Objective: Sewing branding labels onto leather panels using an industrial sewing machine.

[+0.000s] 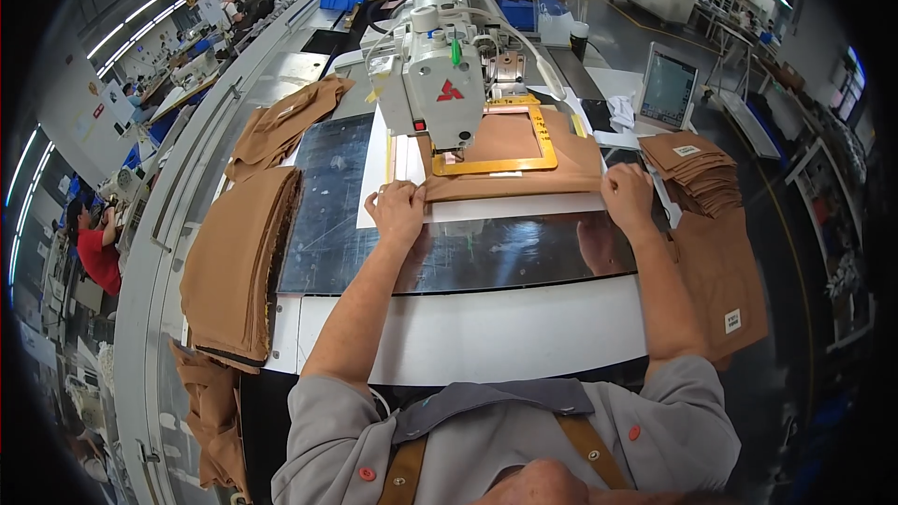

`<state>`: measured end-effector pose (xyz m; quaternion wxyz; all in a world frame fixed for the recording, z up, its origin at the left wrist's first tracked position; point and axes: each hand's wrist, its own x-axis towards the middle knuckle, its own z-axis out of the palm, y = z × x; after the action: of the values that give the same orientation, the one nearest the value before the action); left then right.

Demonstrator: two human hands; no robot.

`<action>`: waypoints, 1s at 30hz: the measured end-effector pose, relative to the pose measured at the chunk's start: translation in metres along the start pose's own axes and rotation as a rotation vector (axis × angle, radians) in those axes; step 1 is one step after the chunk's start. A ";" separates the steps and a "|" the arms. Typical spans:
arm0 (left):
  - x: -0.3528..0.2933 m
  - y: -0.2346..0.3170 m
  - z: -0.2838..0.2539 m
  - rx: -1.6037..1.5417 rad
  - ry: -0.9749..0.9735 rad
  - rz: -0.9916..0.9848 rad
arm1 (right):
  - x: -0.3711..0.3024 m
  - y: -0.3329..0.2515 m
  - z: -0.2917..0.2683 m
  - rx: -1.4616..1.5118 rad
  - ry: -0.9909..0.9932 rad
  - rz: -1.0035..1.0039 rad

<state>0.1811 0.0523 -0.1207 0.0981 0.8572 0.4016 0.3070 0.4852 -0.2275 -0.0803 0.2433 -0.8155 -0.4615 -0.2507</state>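
A brown fabric panel (571, 183) lies on a white sheet (372, 206) beneath the yellow clamp frame (514, 165) of an industrial sewing machine (432, 84). At the panel's near left corner my left hand (399, 212) has its fingers curled in and closed on the edge. My right hand (629, 196) is closed at the right edge, fingertips bent down onto the fabric. The panel's near edge runs nearly straight between the two hands. The machine head stands over the frame's left part and hides some of the fabric there.
Thick stacks of brown fabric lie left (238, 266) and right (692, 173) of the shiny dark metal plate (505, 248). More crumpled brown fabric (285, 122) sits at the far left. A tablet-like screen (666, 86) stands at the back right. Other people work at machines farther left.
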 end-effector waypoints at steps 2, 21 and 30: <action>-0.010 -0.001 -0.016 -0.072 -0.185 -0.047 | -0.030 -0.018 -0.038 0.130 -0.072 -0.097; -0.051 0.049 -0.049 -0.406 -0.587 0.540 | -0.066 -0.099 -0.076 1.049 -0.637 -0.133; -0.049 0.041 -0.006 -0.172 -0.159 0.423 | -0.050 0.064 -0.030 0.209 -0.150 0.358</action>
<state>0.1787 -0.0117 -0.1210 0.1355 0.9323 0.1765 0.2852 0.5131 -0.3071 -0.0993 0.3321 -0.8711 -0.3496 -0.0930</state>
